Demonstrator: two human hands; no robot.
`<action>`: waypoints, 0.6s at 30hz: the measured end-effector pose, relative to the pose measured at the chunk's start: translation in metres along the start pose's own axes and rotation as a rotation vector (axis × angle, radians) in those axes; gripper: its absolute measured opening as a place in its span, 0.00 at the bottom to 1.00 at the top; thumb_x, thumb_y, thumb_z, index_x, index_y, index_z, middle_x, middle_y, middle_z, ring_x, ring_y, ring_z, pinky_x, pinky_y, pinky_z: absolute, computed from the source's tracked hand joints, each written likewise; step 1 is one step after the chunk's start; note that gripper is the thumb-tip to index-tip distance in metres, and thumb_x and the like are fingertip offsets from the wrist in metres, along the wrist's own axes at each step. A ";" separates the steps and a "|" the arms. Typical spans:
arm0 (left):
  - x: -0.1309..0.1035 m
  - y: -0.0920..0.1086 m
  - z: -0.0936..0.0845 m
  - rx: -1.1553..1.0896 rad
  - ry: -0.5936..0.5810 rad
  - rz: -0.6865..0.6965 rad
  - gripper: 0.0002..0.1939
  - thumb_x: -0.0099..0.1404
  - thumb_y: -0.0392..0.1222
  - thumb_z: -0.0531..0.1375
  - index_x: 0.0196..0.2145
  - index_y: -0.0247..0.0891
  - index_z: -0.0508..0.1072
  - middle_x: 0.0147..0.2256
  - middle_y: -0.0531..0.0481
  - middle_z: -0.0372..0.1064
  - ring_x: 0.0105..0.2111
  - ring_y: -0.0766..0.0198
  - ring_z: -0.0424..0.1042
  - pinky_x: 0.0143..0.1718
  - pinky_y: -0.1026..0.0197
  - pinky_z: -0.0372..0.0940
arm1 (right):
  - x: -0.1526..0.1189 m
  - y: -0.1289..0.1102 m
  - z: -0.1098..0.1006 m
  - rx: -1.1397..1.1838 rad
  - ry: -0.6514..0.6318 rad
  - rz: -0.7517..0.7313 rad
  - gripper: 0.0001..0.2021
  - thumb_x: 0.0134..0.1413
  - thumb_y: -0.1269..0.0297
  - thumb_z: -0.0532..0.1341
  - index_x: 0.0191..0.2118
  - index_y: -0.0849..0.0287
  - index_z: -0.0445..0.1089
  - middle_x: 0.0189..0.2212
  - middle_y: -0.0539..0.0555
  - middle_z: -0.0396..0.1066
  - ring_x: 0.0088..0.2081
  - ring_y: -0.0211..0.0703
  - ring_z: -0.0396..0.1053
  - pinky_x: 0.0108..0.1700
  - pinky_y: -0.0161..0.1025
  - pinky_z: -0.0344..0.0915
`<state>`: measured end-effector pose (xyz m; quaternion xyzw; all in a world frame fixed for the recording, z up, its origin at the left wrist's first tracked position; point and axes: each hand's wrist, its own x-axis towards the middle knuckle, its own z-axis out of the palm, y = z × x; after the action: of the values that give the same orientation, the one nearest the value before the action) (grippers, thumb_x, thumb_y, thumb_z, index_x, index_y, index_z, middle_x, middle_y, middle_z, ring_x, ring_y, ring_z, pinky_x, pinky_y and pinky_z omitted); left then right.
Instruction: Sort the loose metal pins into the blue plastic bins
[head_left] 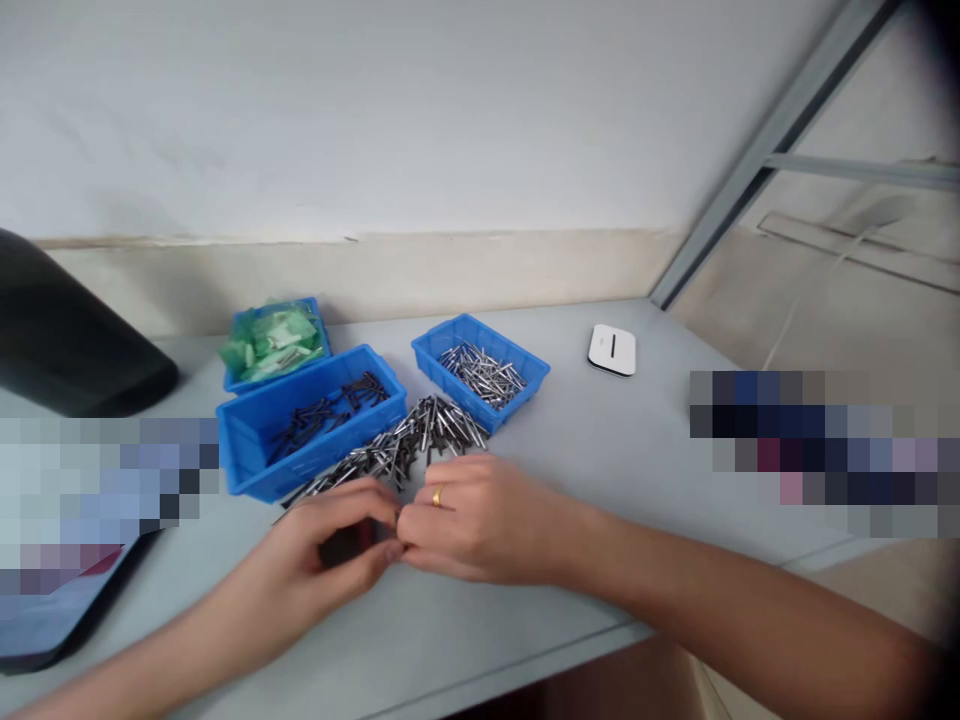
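My left hand (337, 535) and my right hand (480, 520) meet fingertip to fingertip low over the grey table. The left thumb and fingers pinch at the right fingertips; what lies between them is hidden. My right fingers are curled inward, with a ring on one of them. Just beyond the hands spreads a loose pile of metal pins (390, 455), some silver and some dark. Against the pile stands a blue bin (315, 465) with dark screw-like pieces (322, 420) inside. Behind it to the right, another blue bin (536, 385) holds shiny silver pins (484, 372).
A third blue bin (321, 310) with a green plastic bag (277, 340) is at the back left. A white square device (613, 350) lies at the right rear. A dark cylinder (82, 340) and a tablet-like screen (75, 620) occupy the left. A wall closes the back.
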<state>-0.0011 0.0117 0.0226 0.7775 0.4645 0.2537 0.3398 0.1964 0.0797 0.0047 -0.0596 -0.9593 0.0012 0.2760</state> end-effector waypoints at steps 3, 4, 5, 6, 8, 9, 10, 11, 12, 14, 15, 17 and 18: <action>0.000 0.002 -0.001 -0.026 -0.023 -0.013 0.10 0.67 0.38 0.53 0.31 0.39 0.72 0.29 0.53 0.69 0.30 0.69 0.70 0.31 0.69 0.66 | -0.001 -0.003 -0.001 0.033 0.016 0.025 0.12 0.64 0.61 0.53 0.30 0.58 0.61 0.24 0.48 0.67 0.29 0.36 0.63 0.31 0.35 0.54; -0.001 0.002 -0.002 -0.033 -0.031 -0.014 0.10 0.67 0.38 0.53 0.30 0.39 0.71 0.29 0.54 0.69 0.29 0.69 0.69 0.31 0.69 0.65 | -0.001 -0.004 -0.002 0.053 0.017 0.045 0.12 0.65 0.60 0.53 0.30 0.58 0.62 0.24 0.48 0.67 0.30 0.36 0.64 0.31 0.35 0.55; -0.002 0.002 -0.002 -0.036 -0.039 -0.018 0.10 0.67 0.38 0.53 0.30 0.39 0.71 0.29 0.54 0.69 0.29 0.69 0.69 0.31 0.69 0.65 | -0.001 -0.005 -0.002 0.081 0.015 0.067 0.12 0.65 0.59 0.53 0.31 0.59 0.63 0.25 0.48 0.68 0.30 0.36 0.65 0.32 0.34 0.56; -0.003 0.001 -0.003 -0.034 -0.039 -0.020 0.10 0.67 0.38 0.53 0.30 0.39 0.71 0.29 0.54 0.69 0.29 0.69 0.69 0.31 0.69 0.65 | -0.001 -0.005 -0.003 0.113 0.007 0.085 0.11 0.65 0.59 0.53 0.34 0.59 0.64 0.27 0.49 0.70 0.32 0.36 0.66 0.33 0.34 0.57; -0.005 0.001 -0.004 -0.016 -0.037 -0.030 0.09 0.67 0.39 0.53 0.31 0.38 0.71 0.30 0.53 0.69 0.30 0.68 0.69 0.31 0.68 0.65 | 0.000 -0.005 -0.004 0.172 -0.026 0.092 0.10 0.64 0.58 0.54 0.42 0.60 0.65 0.32 0.50 0.72 0.35 0.36 0.68 0.36 0.33 0.60; -0.006 0.000 -0.004 -0.008 -0.037 -0.031 0.10 0.67 0.39 0.53 0.31 0.38 0.71 0.30 0.52 0.69 0.31 0.67 0.68 0.31 0.67 0.65 | 0.000 -0.005 -0.005 0.189 -0.045 0.083 0.11 0.64 0.58 0.54 0.45 0.60 0.65 0.34 0.50 0.72 0.36 0.36 0.68 0.37 0.33 0.61; -0.006 0.000 -0.004 -0.001 -0.041 -0.033 0.10 0.67 0.39 0.52 0.30 0.37 0.71 0.30 0.52 0.68 0.30 0.67 0.68 0.31 0.67 0.64 | 0.000 -0.004 -0.006 0.195 -0.058 0.066 0.13 0.64 0.58 0.54 0.48 0.59 0.64 0.35 0.50 0.72 0.37 0.36 0.68 0.38 0.34 0.62; -0.007 0.000 -0.004 0.004 -0.047 -0.036 0.10 0.66 0.38 0.52 0.30 0.37 0.70 0.29 0.52 0.67 0.30 0.67 0.67 0.30 0.67 0.64 | 0.001 -0.003 -0.006 0.192 -0.065 0.048 0.13 0.64 0.58 0.54 0.49 0.59 0.64 0.35 0.50 0.72 0.36 0.37 0.68 0.38 0.34 0.62; -0.007 0.000 -0.004 0.005 -0.057 -0.038 0.10 0.66 0.38 0.51 0.29 0.37 0.70 0.28 0.52 0.67 0.29 0.67 0.67 0.30 0.67 0.63 | 0.001 -0.003 -0.007 0.182 -0.068 0.035 0.13 0.64 0.59 0.53 0.49 0.59 0.64 0.34 0.50 0.71 0.35 0.37 0.68 0.37 0.34 0.62; -0.006 0.001 -0.004 0.008 -0.065 -0.061 0.10 0.66 0.37 0.51 0.29 0.37 0.69 0.28 0.53 0.66 0.29 0.67 0.66 0.30 0.66 0.63 | 0.001 -0.001 -0.008 0.150 -0.064 0.024 0.10 0.65 0.63 0.52 0.46 0.60 0.66 0.31 0.50 0.71 0.33 0.37 0.66 0.35 0.35 0.60; -0.006 0.002 -0.005 0.012 -0.070 -0.081 0.09 0.65 0.37 0.51 0.29 0.37 0.69 0.28 0.53 0.66 0.29 0.67 0.66 0.31 0.66 0.63 | 0.000 -0.001 -0.008 0.127 -0.061 0.023 0.10 0.65 0.64 0.51 0.43 0.60 0.67 0.29 0.50 0.70 0.32 0.37 0.65 0.34 0.35 0.59; -0.004 0.004 -0.006 0.026 -0.080 -0.121 0.09 0.65 0.36 0.51 0.30 0.37 0.69 0.30 0.53 0.67 0.31 0.67 0.67 0.32 0.66 0.63 | -0.001 0.000 -0.008 0.082 -0.067 0.022 0.10 0.65 0.66 0.50 0.40 0.60 0.68 0.26 0.49 0.68 0.30 0.38 0.63 0.32 0.36 0.57; -0.003 0.005 -0.007 0.034 -0.084 -0.133 0.09 0.65 0.36 0.50 0.30 0.37 0.69 0.30 0.53 0.67 0.31 0.67 0.67 0.33 0.66 0.63 | -0.002 0.000 -0.007 0.065 -0.069 0.024 0.09 0.65 0.67 0.50 0.39 0.60 0.68 0.25 0.49 0.68 0.29 0.38 0.63 0.32 0.36 0.57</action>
<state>-0.0044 0.0088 0.0304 0.7605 0.5046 0.1899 0.3620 0.2018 0.0791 0.0097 -0.0619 -0.9669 0.0378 0.2445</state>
